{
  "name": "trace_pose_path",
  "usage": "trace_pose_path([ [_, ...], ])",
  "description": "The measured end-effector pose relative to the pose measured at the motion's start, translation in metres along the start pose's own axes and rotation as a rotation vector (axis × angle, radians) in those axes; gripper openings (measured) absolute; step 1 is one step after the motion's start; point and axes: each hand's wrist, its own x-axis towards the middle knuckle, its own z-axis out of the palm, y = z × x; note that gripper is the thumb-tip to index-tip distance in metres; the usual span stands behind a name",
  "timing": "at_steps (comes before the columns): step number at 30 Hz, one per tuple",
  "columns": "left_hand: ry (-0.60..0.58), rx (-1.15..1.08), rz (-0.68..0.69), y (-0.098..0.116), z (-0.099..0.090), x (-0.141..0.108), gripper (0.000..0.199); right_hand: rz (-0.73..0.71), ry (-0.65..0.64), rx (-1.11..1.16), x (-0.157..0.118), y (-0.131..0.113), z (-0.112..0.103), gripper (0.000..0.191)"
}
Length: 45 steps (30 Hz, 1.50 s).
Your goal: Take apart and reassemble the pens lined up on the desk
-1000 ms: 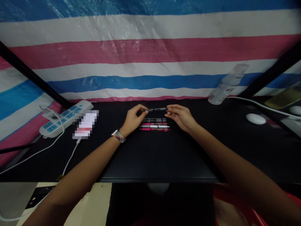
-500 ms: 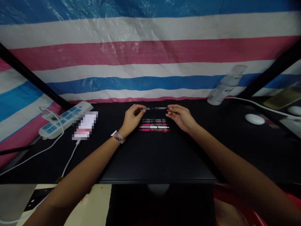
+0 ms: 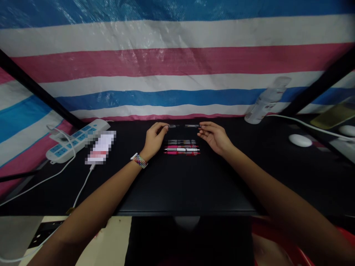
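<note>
At nine o'clock on the black desk (image 3: pixel 177 184) lay a white power strip (image 3: pixel 74 142) with a cable running off it. Right of it, the left hand (image 3: pixel 154 139) pinched one end of a slim dark pen (image 3: pixel 183 126), held level above the desk at twelve o'clock; the right hand (image 3: pixel 213 136) pinched the other end. Judging by this two-handed grip, the pen was being pulled apart or pushed together; the next move would call for a straight, steady pull or push along its axis. Just below lay a tidy row of pens (image 3: pixel 181 147), glossy pink and dark barrels, parallel. At two o'clock leaned a clear plastic bottle (image 3: pixel 266 100).
</note>
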Motion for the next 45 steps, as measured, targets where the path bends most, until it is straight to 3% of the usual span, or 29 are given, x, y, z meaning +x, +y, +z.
trace_pose_path([
  [15,0.018,0.064,0.0,0.0072,-0.001,0.0016,0.058,-0.002,0.008,0.014,0.0045,0.0014,-0.0041,0.013],
  [45,0.074,-0.008,-0.009,0.0044,-0.0019,0.0023,0.043,-0.03,0.038,-0.003,0.0065,0.0037,-0.005,0.012],
])
